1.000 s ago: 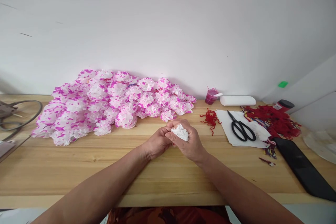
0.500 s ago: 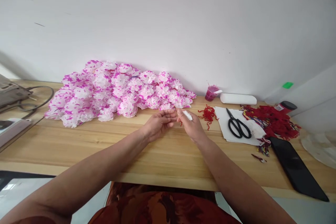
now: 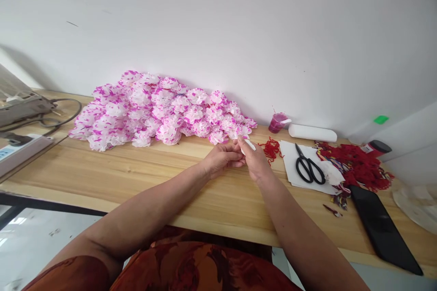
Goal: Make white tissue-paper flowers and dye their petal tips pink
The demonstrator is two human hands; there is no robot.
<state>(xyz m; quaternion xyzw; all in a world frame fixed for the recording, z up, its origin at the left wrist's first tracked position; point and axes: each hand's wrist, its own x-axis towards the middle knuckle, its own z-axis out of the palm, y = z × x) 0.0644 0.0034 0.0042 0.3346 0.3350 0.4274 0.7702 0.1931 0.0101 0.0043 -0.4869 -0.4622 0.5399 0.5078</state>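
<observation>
My right hand (image 3: 256, 159) is closed around a small folded piece of white paper (image 3: 249, 145), which shows between thumb and palm. Against its fingertips, my left hand (image 3: 221, 160) has curled fingers pressed together; whatever they pinch is too small or hidden to make out. Both hands are just above the wooden table (image 3: 164, 173). Behind them lies a big heap of white paper flowers with magenta tips (image 3: 170, 111). Just right of my right hand are short pieces of red yarn (image 3: 272, 149).
Black-handled scissors (image 3: 309, 168) lie on white paper sheets (image 3: 289, 154), beside a red yarn pile (image 3: 363, 166) and a black phone (image 3: 384, 229). A cup of magenta liquid (image 3: 277, 123) and a white roll (image 3: 312, 132) stand near the wall. Power strips (image 3: 25, 154) and cables are at left.
My left hand's fingers, more extended before, have curled in against the right hand. The red strand that showed between the hands is now hidden. The view has shifted and tilted slightly.
</observation>
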